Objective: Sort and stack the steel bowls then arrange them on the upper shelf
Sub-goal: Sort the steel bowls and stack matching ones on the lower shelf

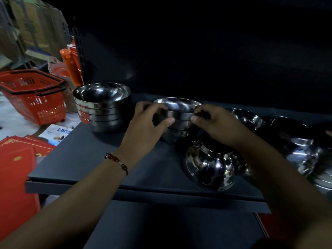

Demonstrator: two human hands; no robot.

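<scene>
Subject item: a polished steel bowl, round, with a bright rim and a darker mirrored wall, held upright at the middle of the dark grey shelf. It sits nested in a second bowl beneath it, whose lower wall shows under the hands.

Left hand: fingers curled round the bowl's left wall, thumb pressed on the near side. A beaded bracelet circles the wrist. Right hand: fingers closed on the bowl's right rim and wall, thumb on the near side. Both hands grip the same bowl.

Other stock on the shelf: a stack of larger bowls, several high, at the left rear; an overturned bowl near the front edge, below the right forearm; more loose bowls at the right, partly in shadow.

Surface: matt, flat, with a lower shelf visible beneath. The back of the unit is unlit.

Room: red shopping baskets, nested, stand on the floor at left, with red card packaging and a printed leaflet nearby.
</scene>
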